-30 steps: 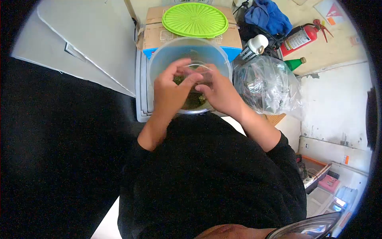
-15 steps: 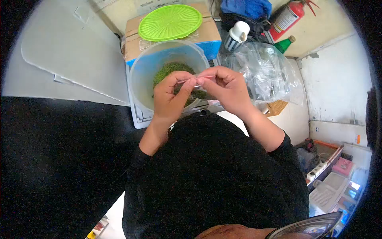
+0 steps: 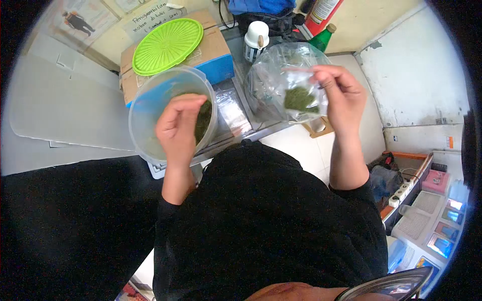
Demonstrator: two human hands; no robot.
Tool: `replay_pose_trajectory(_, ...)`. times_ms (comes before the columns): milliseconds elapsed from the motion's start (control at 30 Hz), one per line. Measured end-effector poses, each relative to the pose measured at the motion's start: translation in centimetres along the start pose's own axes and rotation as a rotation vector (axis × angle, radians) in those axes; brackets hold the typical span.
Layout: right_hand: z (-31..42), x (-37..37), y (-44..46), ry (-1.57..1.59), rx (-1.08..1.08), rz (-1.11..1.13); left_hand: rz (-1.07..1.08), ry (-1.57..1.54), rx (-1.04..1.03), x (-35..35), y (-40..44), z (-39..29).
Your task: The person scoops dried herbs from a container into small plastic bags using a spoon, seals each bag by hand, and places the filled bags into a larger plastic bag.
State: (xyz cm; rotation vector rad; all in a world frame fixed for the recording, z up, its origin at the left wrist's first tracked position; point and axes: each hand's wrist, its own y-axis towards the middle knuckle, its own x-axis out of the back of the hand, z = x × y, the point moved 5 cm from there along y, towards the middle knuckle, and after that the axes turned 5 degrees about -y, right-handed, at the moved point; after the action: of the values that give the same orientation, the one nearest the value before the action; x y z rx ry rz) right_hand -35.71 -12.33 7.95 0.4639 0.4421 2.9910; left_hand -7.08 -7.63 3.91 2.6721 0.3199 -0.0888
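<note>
Pinched by its top corner, a small clear bag with dark green contents (image 3: pixel 299 99) hangs from my right hand (image 3: pixel 344 95), in front of a large clear plastic bag (image 3: pixel 261 75). My left hand (image 3: pixel 179 123) is over the round translucent tub (image 3: pixel 143 118), its fingers closed together; whether anything is between them is too small to tell. Green plant matter (image 3: pixel 204 123) shows inside the tub, partly hidden behind my left hand.
A green lid (image 3: pixel 168 46) lies on a cardboard box (image 3: pixel 213 42) behind the tub. Farther right are a white-topped flask (image 3: pixel 257 37), a green bottle (image 3: pixel 322 37) and a red extinguisher (image 3: pixel 321 14). A power strip (image 3: pixel 401 191) is at lower right.
My hands have separated from their meeting point over the tub. My right hand has moved right with the small bag, and my left hand remains over the tub. The view has shifted right.
</note>
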Motion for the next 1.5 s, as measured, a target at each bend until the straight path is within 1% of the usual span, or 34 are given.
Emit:
replay_pose_trajectory(67,-2.1,1.9,1.3,-0.174,-0.028,-0.040,0.018,0.048,-0.041,1.5,0.0,0.4)
replay_pose_trajectory(133,-1.4,2.1,1.5,-0.499,0.117,-0.225,-0.073,0.012,0.034,2.7,-0.1,0.9)
replay_pose_trajectory(200,-0.7,0.8,1.6,-0.578,0.244,-0.229,-0.183,0.011,0.109,3.9,0.0,1.1)
replay_pose_trajectory(233,-0.4,-0.2,1.1,-0.496,0.290,-0.141,-0.210,0.137,0.124,3.9,0.2,0.5)
replay_pose_trajectory(267,-0.1,-1.5,0.3,-0.412,0.329,-0.054,-0.280,0.152,0.084,4.0,0.2,0.2)
replay_pose_trajectory(333,-1.2,-7.2,-2.1,-0.256,0.318,0.297,-0.412,0.180,-0.012,4.4,0.2,-0.4)
replay_pose_trajectory(400,-5.0,-13.6,-4.6,-0.438,0.346,0.609,-0.317,0.093,-0.067,6.0,-0.3,-0.4)
replay_pose_trajectory(467,-13.0,-19.5,-6.4,-0.753,0.401,0.717,-0.294,0.155,-0.091,6.9,-0.9,-0.6)
replay_pose_trajectory(533,-18.6,-21.9,-7.3,-0.950,0.355,0.817,-0.344,0.372,-0.087,7.6,-1.4,-1.0)
replay_pose_trajectory(600,-22.4,-22.6,-8.0,-1.005,0.326,0.830,-0.388,0.338,-0.079,8.2,-1.8,-1.5)
replay_pose_trajectory(633,-23.1,-22.5,-8.0,-1.034,0.311,0.838,-0.410,0.320,-0.074,8.6,-2.1,-1.8)
replay_pose_trajectory(733,-22.5,-21.9,-7.1,-0.881,0.343,0.805,-0.385,0.322,-0.017,10.3,-3.0,-1.4)
replay_pose_trajectory(767,-22.4,-21.5,-6.7,-0.831,0.219,0.775,-0.337,0.296,-0.005,10.6,-3.4,-1.0)
replay_pose_trajectory(833,-18.2,-20.0,-4.7,-0.581,0.132,0.590,-0.245,0.247,0.009,11.2,-3.9,-0.5)
replay_pose_trajectory(867,-15.7,-19.1,-3.8,-0.454,0.086,0.499,-0.238,0.243,0.050,10.7,-3.8,-0.7)
replay_pose_trajectory(933,-10.7,-17.7,-2.6,-0.239,-0.058,0.425,-0.222,0.234,0.133,8.2,-3.4,-1.0)
replay_pose_trajectory(967,-8.3,-16.9,-2.3,-0.132,-0.132,0.386,-0.144,0.238,0.164,7.5,-3.4,-0.3)
replay_pose_trajectory(1000,-5.7,-16.4,-2.2,-0.088,-0.135,0.407,-0.067,0.242,0.192,6.9,-3.5,0.4)
replay_pose_trajectory(1067,-1.3,-15.6,-2.6,-0.001,-0.138,0.446,0.043,0.345,0.284,4.8,-3.4,0.4)
replay_pose_trajectory(1167,2.0,-15.7,-3.6,0.136,-0.029,0.483,0.183,0.177,0.357,3.6,-3.8,0.6)
replay_pose_trajectory(1267,2.9,-16.8,-4.4,0.153,-0.074,0.620,0.203,0.068,0.366,4.4,-4.1,0.3)
replay_pose_trajectory(1367,9.5,-15.6,-4.6,-0.064,0.651,0.425,0.068,-0.136,0.376,5.7,-4.2,-0.6)
replay_pose_trajectory(1400,11.9,-15.2,-5.4,0.021,0.768,0.609,0.048,-0.107,0.370,6.2,-4.2,-0.7)
replay_pose_trajectory(1433,13.9,-14.7,-6.5,0.109,0.876,0.737,0.026,-0.077,0.366,6.9,-4.1,-0.7)
replay_pose_trajectory(1467,15.8,-14.1,-8.1,0.218,0.989,0.817,0.004,-0.046,0.365,7.6,-4.2,-0.8)
replay_pose_trajectory(1500,17.1,-13.4,-9.7,0.332,1.067,0.758,-0.044,-0.081,0.382,7.8,-4.2,-0.9)
